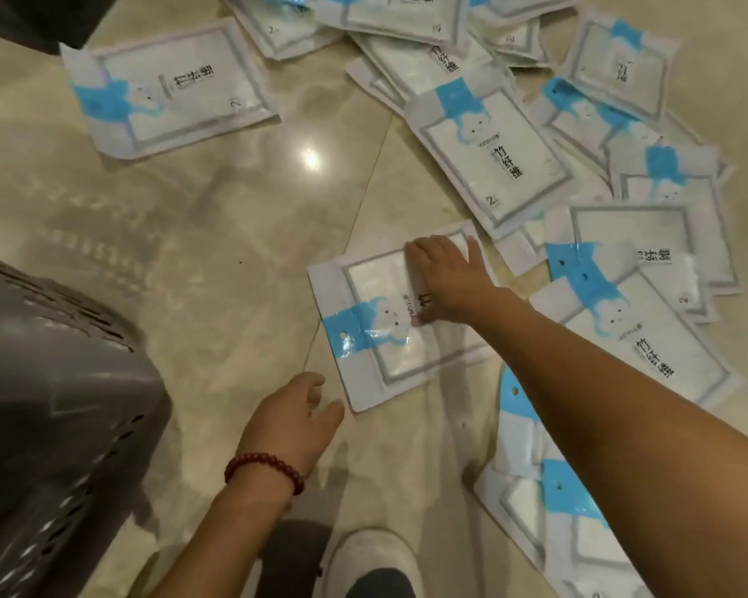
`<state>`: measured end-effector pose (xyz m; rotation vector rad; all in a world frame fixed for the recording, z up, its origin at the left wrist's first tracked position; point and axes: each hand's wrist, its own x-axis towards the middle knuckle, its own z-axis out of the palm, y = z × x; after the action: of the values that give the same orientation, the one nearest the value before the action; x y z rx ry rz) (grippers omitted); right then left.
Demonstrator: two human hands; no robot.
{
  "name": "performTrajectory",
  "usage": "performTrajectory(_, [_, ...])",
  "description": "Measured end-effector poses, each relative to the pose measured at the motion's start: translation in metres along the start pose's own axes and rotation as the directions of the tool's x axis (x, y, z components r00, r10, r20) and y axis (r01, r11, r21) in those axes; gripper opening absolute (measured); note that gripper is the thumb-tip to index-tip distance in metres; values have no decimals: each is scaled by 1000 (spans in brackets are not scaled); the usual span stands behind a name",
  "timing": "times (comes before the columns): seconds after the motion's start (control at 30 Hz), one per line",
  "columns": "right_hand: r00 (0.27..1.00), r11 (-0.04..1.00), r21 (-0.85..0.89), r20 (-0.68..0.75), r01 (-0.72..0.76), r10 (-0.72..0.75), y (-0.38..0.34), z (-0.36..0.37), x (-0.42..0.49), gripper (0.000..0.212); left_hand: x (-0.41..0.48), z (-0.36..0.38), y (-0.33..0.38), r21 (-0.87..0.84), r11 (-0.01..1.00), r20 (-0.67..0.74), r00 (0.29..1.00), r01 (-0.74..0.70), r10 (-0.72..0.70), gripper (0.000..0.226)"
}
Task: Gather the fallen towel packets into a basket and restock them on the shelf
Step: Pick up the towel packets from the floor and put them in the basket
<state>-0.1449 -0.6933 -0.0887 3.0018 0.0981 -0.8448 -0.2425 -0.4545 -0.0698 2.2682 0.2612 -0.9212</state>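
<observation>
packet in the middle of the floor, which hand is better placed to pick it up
Probably the right hand: it lies flat on the packet. The left hand is only beside its near corner, though nearer the basket.

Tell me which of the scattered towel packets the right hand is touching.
The centre-floor packet, set apart from the heap, blue band at its left end; the right hand presses flat on it.
</observation>
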Motion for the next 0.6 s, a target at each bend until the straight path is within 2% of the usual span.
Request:
performTrajectory(0.1, [997,994,-112,-70,-21,13,-5,10,-11,102,6,3,5,-37,999,-2,1000,2,-2,42])
performTrajectory(0.17, [991,991,-100,-105,-92,81,-10,16,-19,90,6,3,5,-57,998,-23,1000,-3,2,44])
performTrajectory(0.3, [936,976,77,-277,-203,217,-14,13,-38,51,3,0,0,-115,993,-95,995,18,-29,61])
performTrajectory(0.37, [893,940,281,-348,-192,286,-19,10,-57,39,1,-1,-1,-188,982,-109,993,33,-55,72])
performTrajectory(0.4, [869,884,431,-351,-180,348,-23,10,-69,39,-1,-1,0,-217,976,-112,992,31,-57,77])
performTrajectory(0.43, [846,783,601,-328,-156,420,-29,10,-82,38,-5,0,1,-241,970,-112,992,26,-55,79])
performTrajectory(0.5, [817,467,882,-221,-65,532,-43,12,-107,29,-17,1,8,-329,943,-90,996,-48,19,66])
performTrajectory(0.57, [823,158,988,-90,0,561,-62,21,-129,21,-29,2,16,-476,871,-38,992,-125,122,42])
performTrajectory(0.6, [827,40,999,-35,14,561,-70,26,-139,19,-32,2,18,-548,828,-14,990,-123,138,35])
